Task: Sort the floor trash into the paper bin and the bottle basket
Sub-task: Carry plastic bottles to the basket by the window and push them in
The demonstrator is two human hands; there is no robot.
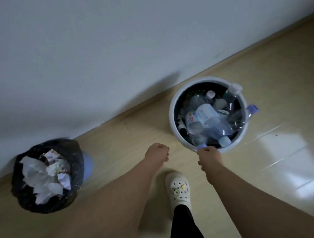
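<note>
The bottle basket (172, 107), round with a white rim and dark inside, stands on the floor by the wall and holds several clear plastic bottles. One bottle with a blue cap (198, 141) leans on the near rim. My right hand (209, 157) pinches it at the cap. To the left, the paper bin (77, 158), lined with a black bag, is full of crumpled white paper (40, 176). My left hand (157, 152) hangs between the two containers with fingers loosely curled, holding nothing.
A white wall (113, 48) runs diagonally behind both containers along a beige floor (258, 69). My foot in a white clog (178, 188) stands just below the basket. Two bottles (251, 111) stick out over the basket's far right rim.
</note>
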